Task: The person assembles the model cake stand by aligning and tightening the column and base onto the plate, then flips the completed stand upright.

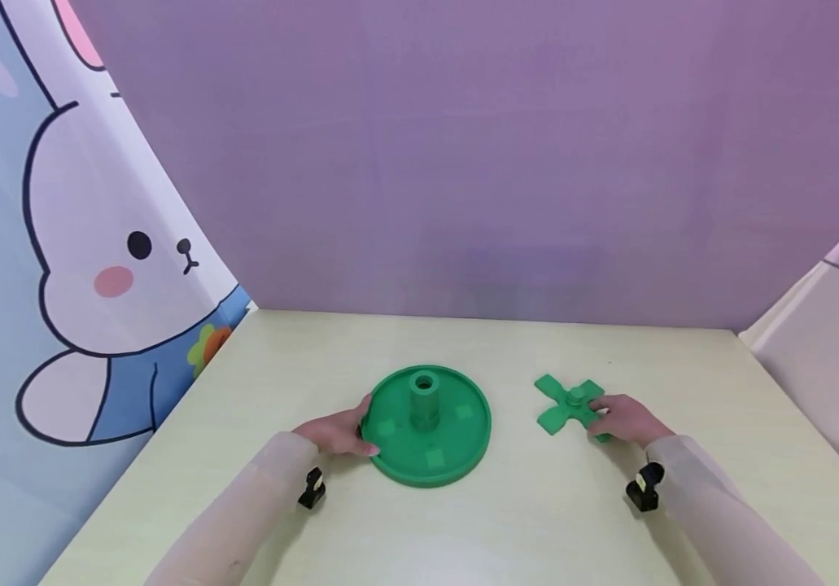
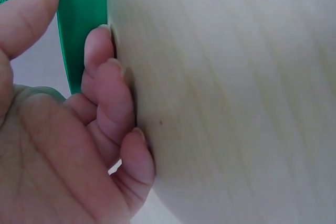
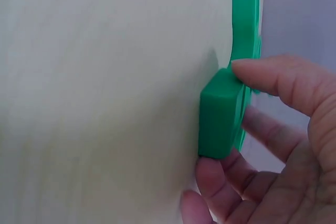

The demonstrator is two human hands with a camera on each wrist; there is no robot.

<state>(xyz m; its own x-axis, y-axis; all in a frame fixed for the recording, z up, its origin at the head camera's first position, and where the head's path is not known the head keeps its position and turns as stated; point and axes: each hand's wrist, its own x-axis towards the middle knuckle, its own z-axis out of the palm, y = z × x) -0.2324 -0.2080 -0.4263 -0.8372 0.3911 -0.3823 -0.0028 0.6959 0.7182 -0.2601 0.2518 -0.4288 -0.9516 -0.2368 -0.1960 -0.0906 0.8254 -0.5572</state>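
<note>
A big purple wall (image 1: 492, 163) stands behind a pale table (image 1: 514, 521). A round green dish (image 1: 456, 452) lies flat on the table, with a hollow post (image 1: 425, 407) sticking up in its middle. To the right, well apart from it, is a small green cross (image 1: 575, 396). The left hand (image 1: 337, 433) holds the dish's left edge, thumb and fingers curled on it. The right hand (image 1: 631, 419) pinches one arm of the cross between thumb and fingers.
</note>
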